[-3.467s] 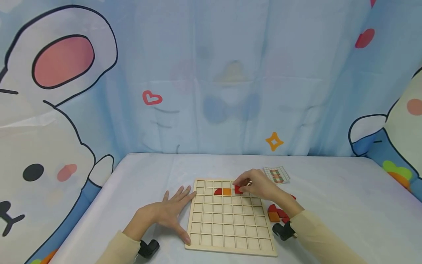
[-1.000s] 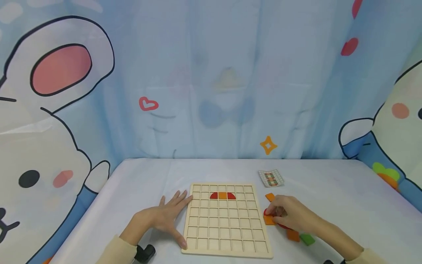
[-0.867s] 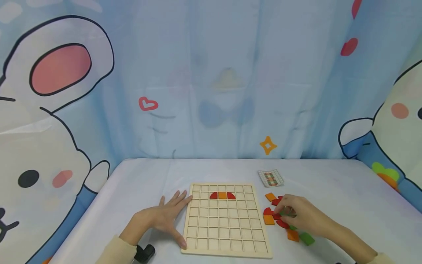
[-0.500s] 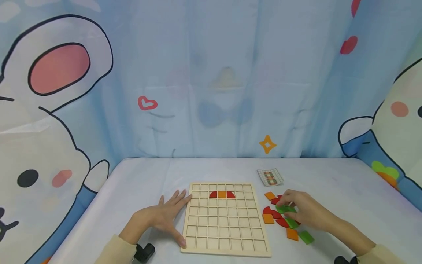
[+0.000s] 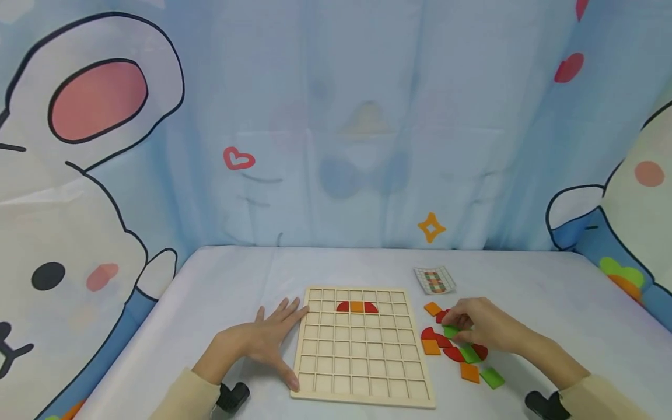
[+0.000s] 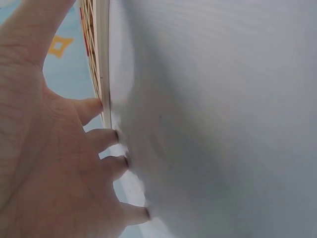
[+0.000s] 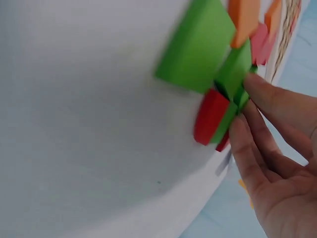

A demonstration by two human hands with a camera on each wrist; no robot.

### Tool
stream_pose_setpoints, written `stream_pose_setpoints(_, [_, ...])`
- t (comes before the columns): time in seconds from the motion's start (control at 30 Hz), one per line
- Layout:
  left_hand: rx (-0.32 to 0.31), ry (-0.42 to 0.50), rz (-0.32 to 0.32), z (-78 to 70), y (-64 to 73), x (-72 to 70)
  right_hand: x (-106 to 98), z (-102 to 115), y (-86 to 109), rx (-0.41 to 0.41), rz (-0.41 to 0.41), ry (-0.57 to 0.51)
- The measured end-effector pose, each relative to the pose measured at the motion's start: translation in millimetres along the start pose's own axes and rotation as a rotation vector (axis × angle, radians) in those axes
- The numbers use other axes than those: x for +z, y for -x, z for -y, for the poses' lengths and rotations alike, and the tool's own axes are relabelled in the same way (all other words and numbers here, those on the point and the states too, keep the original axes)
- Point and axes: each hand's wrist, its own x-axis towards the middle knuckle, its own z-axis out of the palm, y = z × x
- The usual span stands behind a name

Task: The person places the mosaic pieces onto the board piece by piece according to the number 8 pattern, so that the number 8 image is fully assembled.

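Note:
My left hand [image 5: 270, 340] lies spread along the left edge of a wooden grid board [image 5: 362, 399], with thumb and index finger touching its frame. In one of the upper rows of the board, an orange square tile [image 5: 357, 307] sits between a red rounded tile [image 5: 343, 307] and another red rounded tile [image 5: 370, 307]. Right of the board, my right hand [image 5: 488, 324] pinches a green tile [image 5: 450, 331] between thumb and fingers, low over the loose pile. In the right wrist view the fingertips [image 7: 253, 82] partly cover that tile.
Around the right hand lie several red rounded tiles, orange tiles such as the orange square [image 5: 469, 373], and green tiles such as the green square [image 5: 492, 378]. A printed pattern card [image 5: 434, 280] lies behind the pile on the white table [image 5: 252, 274].
My right hand has let go of a red tile on the board and moved right to the pile, where it now pinches a green tile. My left hand keeps its place on the board.

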Motion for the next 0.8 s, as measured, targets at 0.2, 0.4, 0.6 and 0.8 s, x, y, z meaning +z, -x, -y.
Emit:
stream_pose_setpoints(0.2, [0.001,0.01,0.005,-0.1,1.7,-2.0,-5.7,2.8,-7.7,0.054,0.054,-0.061])
stream_pose_setpoints(0.4, [-0.005,0.009,0.01,-0.7,1.4,-2.1,-4.6,2.9,-8.5,0.076,0.049,-0.079])
stream_pose_setpoints(0.6, [-0.012,0.027,0.018,-0.8,0.7,-1.5,-2.4,-3.7,-5.0,0.003,0.015,-0.077])
stream_pose_setpoints(0.8, [-0.014,0.011,0.014,-1.7,2.0,-1.9,-1.2,-8.8,0.3,-0.053,-0.065,-0.047])
